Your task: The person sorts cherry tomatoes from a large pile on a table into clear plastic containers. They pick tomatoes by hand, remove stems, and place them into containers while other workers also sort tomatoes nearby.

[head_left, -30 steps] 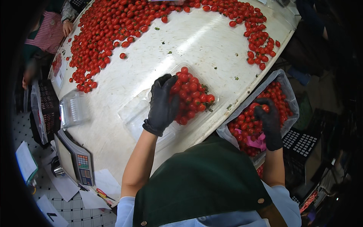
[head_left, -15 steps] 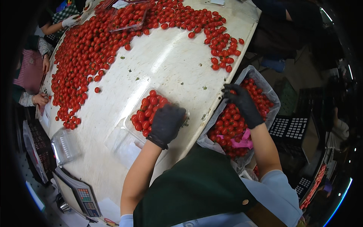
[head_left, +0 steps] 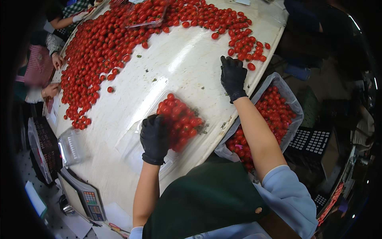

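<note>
A clear plastic box (head_left: 167,93) full of red cherry tomatoes (head_left: 180,119) is near the middle of the white table; the tomatoes look smeared by motion. My left hand (head_left: 154,139), in a black glove, is closed at the box's left side, its fingertips hidden beneath the knuckles. Stretched out over the table's right part, my right hand (head_left: 233,77), also gloved in black, has its fingers extended and holds nothing visible. It is just short of some loose cherry tomatoes (head_left: 248,47). Under my right forearm is a plastic-lined crate (head_left: 296,115) of tomatoes.
A large heap of cherry tomatoes (head_left: 101,47) covers the table's far left, with another filled clear box (head_left: 147,20) on it. An empty clear box (head_left: 69,147) and a weighing scale (head_left: 85,195) stand at the left. Co-workers' hands (head_left: 51,89) are along the left edge.
My right hand has moved from above the crate to over the table by the loose tomatoes. My left hand has shifted from on top of the boxed tomatoes to the box's left side.
</note>
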